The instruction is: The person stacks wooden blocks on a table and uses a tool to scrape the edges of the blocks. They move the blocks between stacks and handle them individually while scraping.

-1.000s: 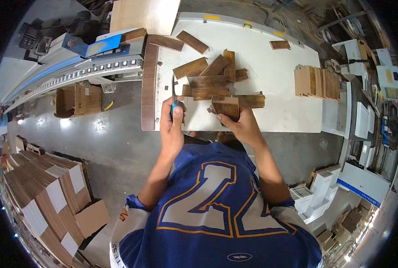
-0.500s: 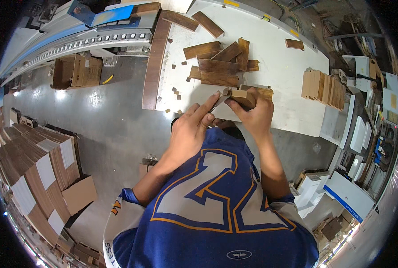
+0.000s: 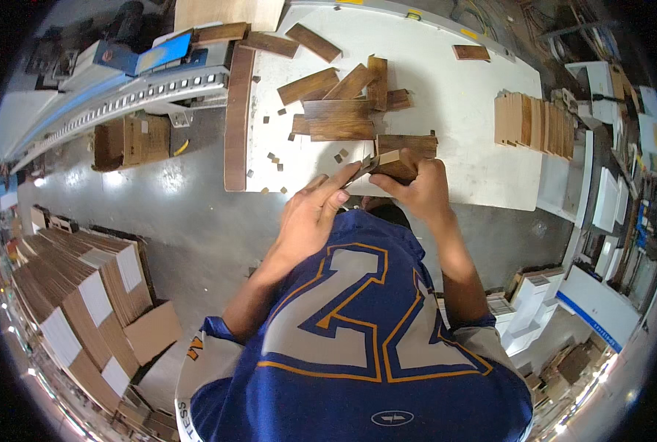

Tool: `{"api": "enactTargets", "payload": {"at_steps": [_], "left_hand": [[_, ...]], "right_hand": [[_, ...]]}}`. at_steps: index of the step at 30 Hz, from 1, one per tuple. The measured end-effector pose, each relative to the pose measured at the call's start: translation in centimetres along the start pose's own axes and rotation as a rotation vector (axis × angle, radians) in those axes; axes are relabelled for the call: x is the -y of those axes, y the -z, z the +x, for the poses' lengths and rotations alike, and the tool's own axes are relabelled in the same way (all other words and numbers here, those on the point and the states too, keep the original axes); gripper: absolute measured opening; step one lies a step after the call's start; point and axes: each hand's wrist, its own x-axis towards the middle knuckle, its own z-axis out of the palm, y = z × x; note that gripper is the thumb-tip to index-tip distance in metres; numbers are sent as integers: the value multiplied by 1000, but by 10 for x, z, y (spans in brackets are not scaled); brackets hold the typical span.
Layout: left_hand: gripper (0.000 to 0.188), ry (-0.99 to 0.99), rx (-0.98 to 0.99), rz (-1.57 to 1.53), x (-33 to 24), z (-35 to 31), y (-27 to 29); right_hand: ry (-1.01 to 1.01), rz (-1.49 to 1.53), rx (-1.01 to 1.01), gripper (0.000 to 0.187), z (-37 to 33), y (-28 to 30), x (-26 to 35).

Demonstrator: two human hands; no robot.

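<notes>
My left hand [image 3: 310,221] is closed around a thin, flat, greyish piece [image 3: 359,171], a blade or strip whose exact kind I cannot make out. Its far end meets the near end of a short brown wood plank piece [image 3: 393,169]. Fingers and thumb of my right hand [image 3: 423,188] grip that plank piece, held over the near edge of the white table [image 3: 476,166]. Just beyond it lies another dark plank piece [image 3: 409,144]. A loose pile of stained plank pieces [image 3: 339,118] is farther off, and two small square chips [image 3: 341,155] rest beside my left fingertips.
A row of plank pieces [image 3: 532,125] stands on the table's right side. One lone piece [image 3: 471,52] lies at the far right. A long brown board [image 3: 238,125] runs along the left edge. On the floor are a cardboard box [image 3: 133,141] and stacked cardboard [image 3: 85,295].
The view has shifted, so the table sits a little farther left. Both hands keep their grips with the plank piece tilted slightly differently. Two chips now show near my left fingertips.
</notes>
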Motion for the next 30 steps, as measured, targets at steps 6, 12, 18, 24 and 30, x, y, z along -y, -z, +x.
{"api": "enactTargets", "payload": {"at_steps": [6,12,18,24,30], "left_hand": [[50,-17,59,3,9,30,-68],[50,320,-143,253,65,98,-92],[48,-231,-118,296,8,92,-161],[49,-273,-65,469,-36,120,-216],[46,-203,-148,426,-24,173,-217]], "right_hand": [[-97,276,80,58,-19,43,-66],[-18,505,31,51,-58,67,-110],[-381,688,-177,48,-64,75,-153],[-348,878,-219,31,-53,84,-172],[-240,757,-89,33,-70,96,-193]]}}
